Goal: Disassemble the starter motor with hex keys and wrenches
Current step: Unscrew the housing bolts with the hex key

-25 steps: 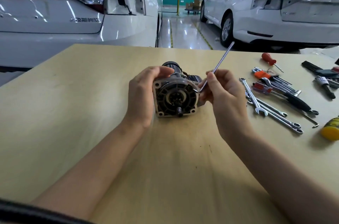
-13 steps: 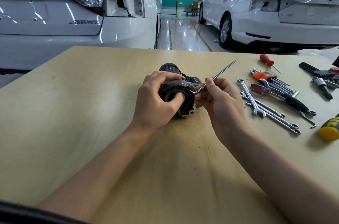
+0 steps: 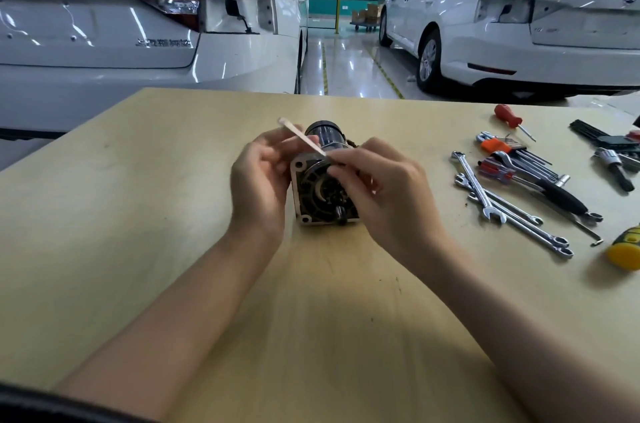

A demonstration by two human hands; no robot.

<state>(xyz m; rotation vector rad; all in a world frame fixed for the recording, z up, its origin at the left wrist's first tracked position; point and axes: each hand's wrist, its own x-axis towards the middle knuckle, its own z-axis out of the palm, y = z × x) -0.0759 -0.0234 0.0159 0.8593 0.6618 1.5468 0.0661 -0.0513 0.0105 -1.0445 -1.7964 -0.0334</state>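
The starter motor (image 3: 317,192) lies on the wooden table (image 3: 138,215), its flanged end with the gear facing me and its black body pointing away. My left hand (image 3: 263,180) holds the motor's left side, fingers curled round its top. My right hand (image 3: 384,194) pinches a silver hex key (image 3: 301,136) at the motor's top right edge. The key's long arm is blurred and slants up to the left, across my left fingers. Its short end is hidden behind my right fingers.
Right of the motor lie several combination wrenches (image 3: 485,194), a black-handled tool (image 3: 561,197), a hex key set with an orange holder (image 3: 498,145), a red screwdriver (image 3: 507,115) and a yellow-handled tool (image 3: 625,249). Two white cars stand beyond the table's far edge.
The hex key's long arm has swung over from pointing up-right to pointing up-left. My left hand came off the motor's front face and back to its left side, so the gear end shows again.
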